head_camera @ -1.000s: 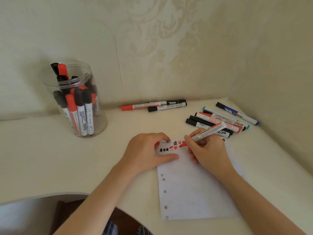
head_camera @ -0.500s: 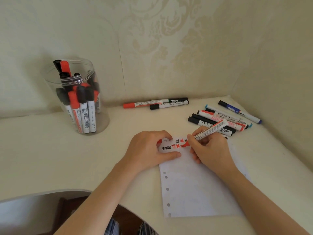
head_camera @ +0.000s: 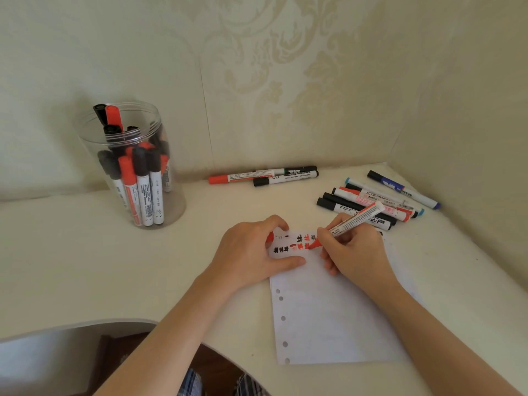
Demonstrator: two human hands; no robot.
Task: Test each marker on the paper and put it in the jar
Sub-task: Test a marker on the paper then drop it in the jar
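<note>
A red marker (head_camera: 353,220) is gripped in the right hand (head_camera: 354,252), fingers curled round the barrel low down near the tip, which is touching the top edge of the paper (head_camera: 328,312) next to a row of red and black test scribbles. The left hand (head_camera: 251,254) is laid on the paper's top-left corner w/ thumb stretched along the sheet; something red, prob the cap, is tucked under the curled fingers, tho it's mostly hidden so can't be confirmed.

Handling-wise, the marker looks light, stiff and a bit slick — smooth plastic barrel w/ a printed label. A grip near the tip is best for writing; for the drop into the jar (head_camera: 130,167) a hold around mid-barrel would prob be easier. The paper is thin and floppy, so it needs to be pinned or it'll slide on the counter (head_camera: 85,267).

The jar is standing well to the left, already packed w/ red and black markers. Untested ones are still lying about — a bunch (head_camera: 377,200) just behind the right hand, a few more (head_camera: 265,176) by the wall.
</note>
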